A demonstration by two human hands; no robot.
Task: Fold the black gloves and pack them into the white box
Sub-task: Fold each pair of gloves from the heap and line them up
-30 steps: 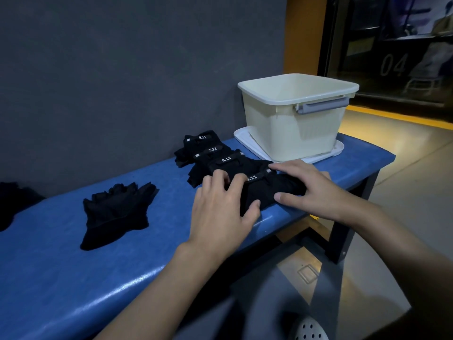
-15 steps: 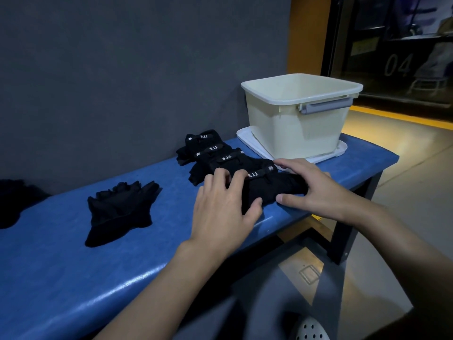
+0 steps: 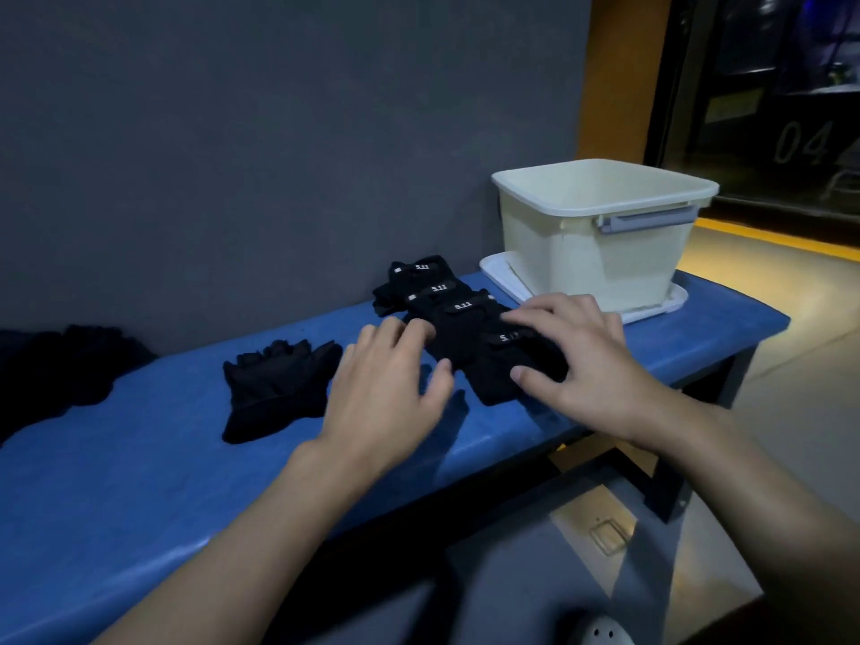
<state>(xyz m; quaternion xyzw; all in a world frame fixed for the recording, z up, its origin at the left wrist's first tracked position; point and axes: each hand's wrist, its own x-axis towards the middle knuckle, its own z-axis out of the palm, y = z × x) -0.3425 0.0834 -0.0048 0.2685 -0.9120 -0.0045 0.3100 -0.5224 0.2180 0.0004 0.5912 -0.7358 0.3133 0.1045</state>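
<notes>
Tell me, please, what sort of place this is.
Probably a corridor or changing area in some indoor facility, though I can't be sure: a padded blue bench stands against a grey wall, and a glass door further right is numbered 04.

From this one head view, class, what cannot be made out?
All head view.
White plastic box: floor hidden by its near wall.
Nearest folded black glove: label partly covered by right hand.
Dark heap, left edge: cut off, too dim.
</notes>
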